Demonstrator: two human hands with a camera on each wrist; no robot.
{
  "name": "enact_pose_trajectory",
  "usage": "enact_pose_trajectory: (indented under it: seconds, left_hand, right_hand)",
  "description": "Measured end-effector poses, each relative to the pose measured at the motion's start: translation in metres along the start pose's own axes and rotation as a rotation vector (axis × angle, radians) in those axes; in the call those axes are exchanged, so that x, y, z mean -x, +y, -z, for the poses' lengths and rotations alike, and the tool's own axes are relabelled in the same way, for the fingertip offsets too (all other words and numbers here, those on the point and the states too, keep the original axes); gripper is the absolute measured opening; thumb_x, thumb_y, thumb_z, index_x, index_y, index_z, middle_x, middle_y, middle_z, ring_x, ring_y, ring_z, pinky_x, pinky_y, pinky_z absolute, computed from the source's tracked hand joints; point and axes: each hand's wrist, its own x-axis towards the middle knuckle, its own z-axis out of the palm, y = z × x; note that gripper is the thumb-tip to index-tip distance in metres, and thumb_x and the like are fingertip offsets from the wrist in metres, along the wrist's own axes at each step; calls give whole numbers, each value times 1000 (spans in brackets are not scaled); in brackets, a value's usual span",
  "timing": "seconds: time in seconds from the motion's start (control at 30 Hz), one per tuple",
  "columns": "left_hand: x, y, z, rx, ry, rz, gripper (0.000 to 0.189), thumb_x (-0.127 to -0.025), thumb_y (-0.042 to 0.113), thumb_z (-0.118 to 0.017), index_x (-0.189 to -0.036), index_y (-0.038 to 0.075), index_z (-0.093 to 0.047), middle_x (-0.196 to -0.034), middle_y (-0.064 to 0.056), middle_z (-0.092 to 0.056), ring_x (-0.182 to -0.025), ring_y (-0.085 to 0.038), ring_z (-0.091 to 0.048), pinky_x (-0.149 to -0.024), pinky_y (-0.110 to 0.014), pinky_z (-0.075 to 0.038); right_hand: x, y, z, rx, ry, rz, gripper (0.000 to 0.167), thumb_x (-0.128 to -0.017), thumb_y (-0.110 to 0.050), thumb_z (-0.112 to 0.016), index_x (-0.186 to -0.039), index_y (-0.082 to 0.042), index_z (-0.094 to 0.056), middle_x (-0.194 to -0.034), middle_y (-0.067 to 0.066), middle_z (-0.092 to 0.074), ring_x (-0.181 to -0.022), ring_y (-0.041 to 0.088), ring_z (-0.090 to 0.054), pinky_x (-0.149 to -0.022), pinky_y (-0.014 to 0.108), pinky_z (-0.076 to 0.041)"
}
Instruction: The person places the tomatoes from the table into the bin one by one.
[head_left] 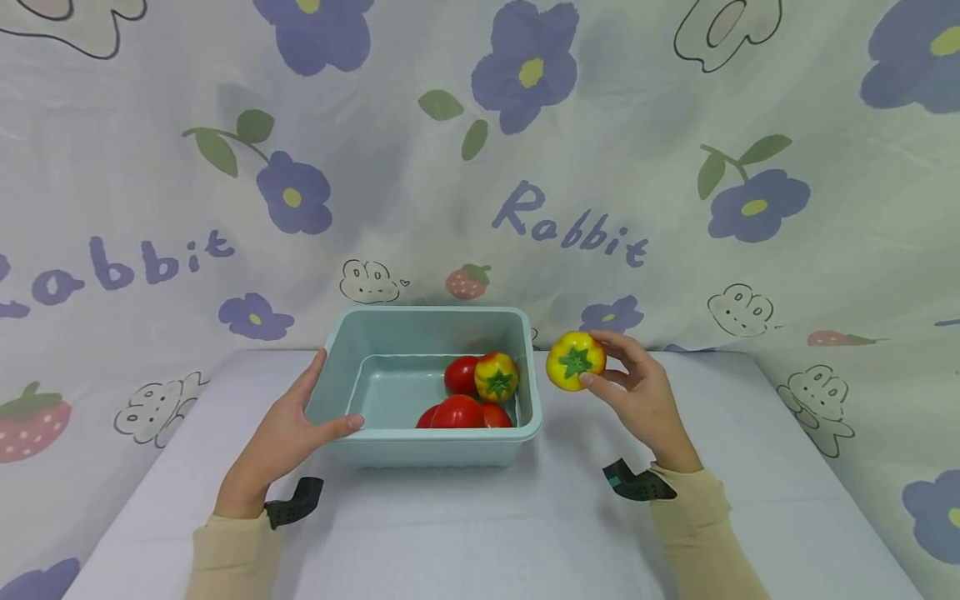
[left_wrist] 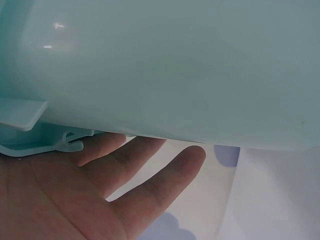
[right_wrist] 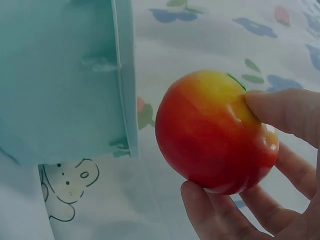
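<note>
My right hand (head_left: 647,400) pinches a red-and-yellow tomato (head_left: 564,360) between thumb and fingers, just outside the right wall of a light-green plastic bin (head_left: 435,448). Its green star-shaped top faces the head camera; in the right wrist view the tomato (right_wrist: 210,135) shows mostly its red side. At the bin's left end, my left hand (head_left: 288,437) holds it, thumb over the front rim and fingers along the outer side. Inside, on the right, lie several red tomatoes (head_left: 459,412) and another yellow-and-red one (head_left: 497,377). The front wall hides their lower parts.
The bin stands on a white-covered table (head_left: 465,533). Close behind it hangs a patterned cloth (head_left: 420,200) with flowers and rabbits. In the left wrist view, a hinge-like clip (left_wrist: 70,142) sticks out from the bin's side by the palm.
</note>
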Motion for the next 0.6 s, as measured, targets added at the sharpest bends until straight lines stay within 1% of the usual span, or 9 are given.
enact_pose_trajectory:
  seconds: [0.3,0.43,0.6]
  left_hand:
    - [0,1,1,2,-3,2,113,-87,44,-77,-163,21,4,-168,-12,-4,-150,-48,-11,-109,-75,-20]
    - [0,1,1,9,-5,1,113,-87,44,-77,-163,21,4,-168,-12,-4,-150,-48,-10,-109,-75,-20]
    - [0,0,1,9,-8,-2,113,-87,44,-77,-162,21,4,-168,-11,-3,-150,-48,-10,-110,-75,-20]
  right_hand:
    - [2,-9,-17,88,18,88,55,-87,2,-76,-137,-11,-59,-138,3,-57,-122,17,-54,-92,21,-53]
    - [3,-12,-25,80,35,113,56,-85,4,-77,-137,-11,-60,-138,4,-56,-121,19,-54,-91,22,-54]
    - [5,-14,-35,57,50,123,58,-83,7,-78,-136,-7,-60,-139,8,-56,-119,19,-55,-90,21,-54]
